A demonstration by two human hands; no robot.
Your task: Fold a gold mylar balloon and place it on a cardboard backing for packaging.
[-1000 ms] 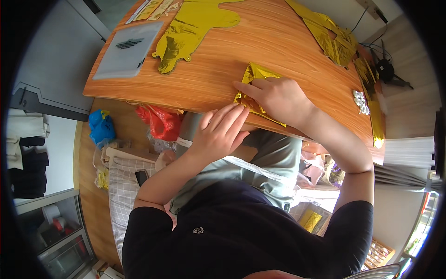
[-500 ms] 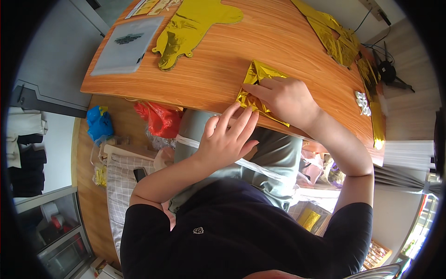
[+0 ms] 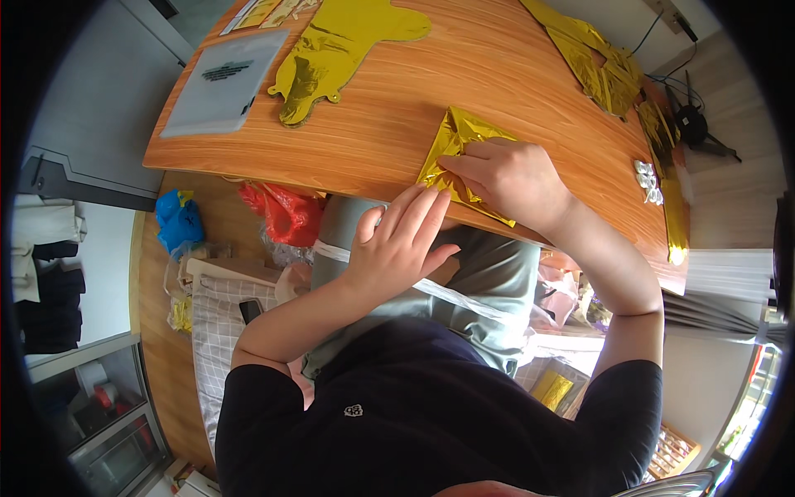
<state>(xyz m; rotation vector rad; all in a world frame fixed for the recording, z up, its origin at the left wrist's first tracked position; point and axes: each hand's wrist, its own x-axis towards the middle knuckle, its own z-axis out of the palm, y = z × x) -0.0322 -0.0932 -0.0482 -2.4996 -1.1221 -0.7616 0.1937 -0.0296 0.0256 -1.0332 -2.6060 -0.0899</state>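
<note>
Right hand [image 3: 515,176] shifted slightly rightward, half-curled on gold foil [image 3: 460,128], left hand [image 3: 391,253] spread, empty, red bag [image 3: 290,217], contents unclear

A shiny gold, roughly four-sided piece of thin foil [image 3: 456,131], its visible surface wrinkled and creased, lies flat on the orange-brown wood-grained tabletop [image 3: 377,137]. It sits at a slant, its near side running just beside the tabletop's front edge; its right part is mostly hidden.

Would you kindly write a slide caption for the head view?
Right hand on creased gold foil at the edge of a wood-grain table, left hand at the foil's corner.
</note>
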